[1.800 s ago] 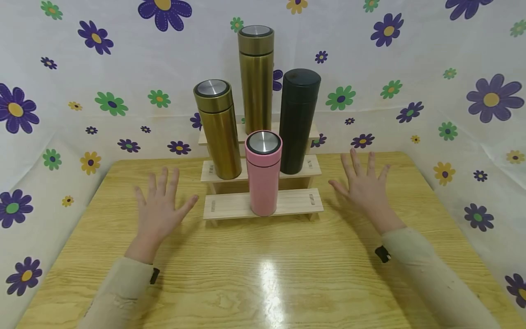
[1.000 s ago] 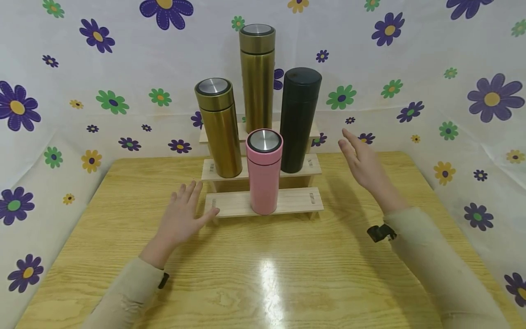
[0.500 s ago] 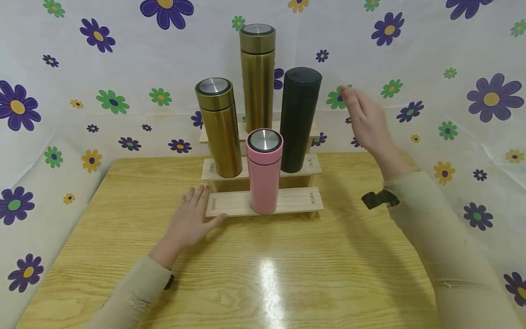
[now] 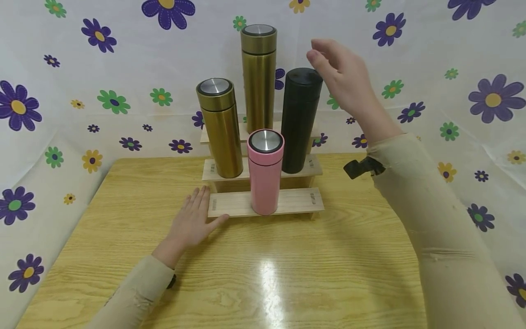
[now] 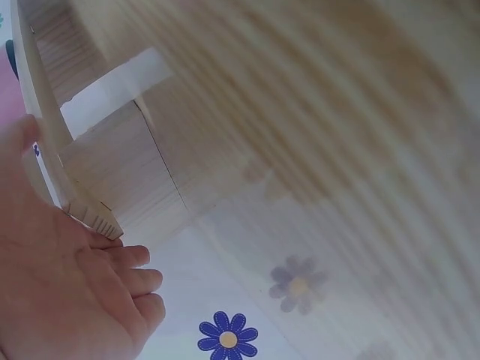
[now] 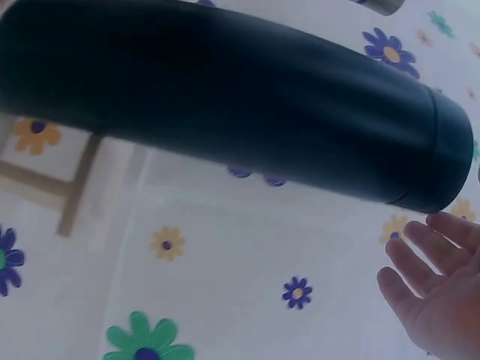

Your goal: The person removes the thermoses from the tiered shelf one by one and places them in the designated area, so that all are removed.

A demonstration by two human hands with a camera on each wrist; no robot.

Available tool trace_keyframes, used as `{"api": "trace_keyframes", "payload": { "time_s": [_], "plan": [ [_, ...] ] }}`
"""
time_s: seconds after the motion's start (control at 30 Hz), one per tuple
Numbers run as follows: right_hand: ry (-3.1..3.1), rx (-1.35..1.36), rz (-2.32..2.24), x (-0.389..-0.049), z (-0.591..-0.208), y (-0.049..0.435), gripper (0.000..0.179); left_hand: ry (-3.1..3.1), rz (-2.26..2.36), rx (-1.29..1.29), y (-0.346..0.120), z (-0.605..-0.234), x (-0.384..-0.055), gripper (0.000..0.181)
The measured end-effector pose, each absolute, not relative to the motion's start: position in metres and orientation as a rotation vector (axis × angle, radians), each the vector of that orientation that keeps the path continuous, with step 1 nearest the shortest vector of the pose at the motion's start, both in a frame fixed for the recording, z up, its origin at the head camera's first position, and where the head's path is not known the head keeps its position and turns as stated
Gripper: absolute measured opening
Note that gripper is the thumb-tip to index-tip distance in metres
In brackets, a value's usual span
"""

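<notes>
My left hand rests against the left end of the lowest step of a wooden stepped stand. Its fingers lie straight along the step's end and its thumb along the front edge, as the left wrist view also shows around the step. Up by the lid of a black thermos bottle, my right hand is raised with loosely bent, empty fingers. In the right wrist view, the fingertips are close beside the lid end of the black thermos bottle.
A pink thermos bottle stands upright on the front step. One gold thermos bottle shares the middle step with the black one; a taller-standing gold thermos bottle is on the top step. Flower-patterned cloth backs the wooden table.
My left hand has moved right from the table to the lowest step's end. The right hand has risen and swung left to the black bottle's lid, its spread fingers now bent. The bottles stay put.
</notes>
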State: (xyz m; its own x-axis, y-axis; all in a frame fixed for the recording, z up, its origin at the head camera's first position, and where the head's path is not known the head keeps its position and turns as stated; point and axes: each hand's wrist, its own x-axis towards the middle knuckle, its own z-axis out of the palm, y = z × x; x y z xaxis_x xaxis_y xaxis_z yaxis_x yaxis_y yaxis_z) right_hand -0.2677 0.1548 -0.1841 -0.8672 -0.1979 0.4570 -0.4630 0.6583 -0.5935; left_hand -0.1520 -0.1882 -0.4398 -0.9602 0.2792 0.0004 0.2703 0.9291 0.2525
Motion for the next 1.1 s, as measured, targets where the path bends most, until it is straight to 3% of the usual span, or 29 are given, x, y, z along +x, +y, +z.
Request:
{"api": "trace_keyframes", "payload": {
  "time_s": [0.53,1.1],
  "plan": [
    [-2.654,0.582,0.898,-0.283,-0.145,0.112,0.068,3.030,0.384,0.424,-0.187,-0.442,-0.154,0.102],
    [-2.725,0.663,0.826,-0.290,-0.130,0.083,0.078,3.052,0.400,0.426,-0.187,-0.442,-0.152,0.100]
  ]
}}
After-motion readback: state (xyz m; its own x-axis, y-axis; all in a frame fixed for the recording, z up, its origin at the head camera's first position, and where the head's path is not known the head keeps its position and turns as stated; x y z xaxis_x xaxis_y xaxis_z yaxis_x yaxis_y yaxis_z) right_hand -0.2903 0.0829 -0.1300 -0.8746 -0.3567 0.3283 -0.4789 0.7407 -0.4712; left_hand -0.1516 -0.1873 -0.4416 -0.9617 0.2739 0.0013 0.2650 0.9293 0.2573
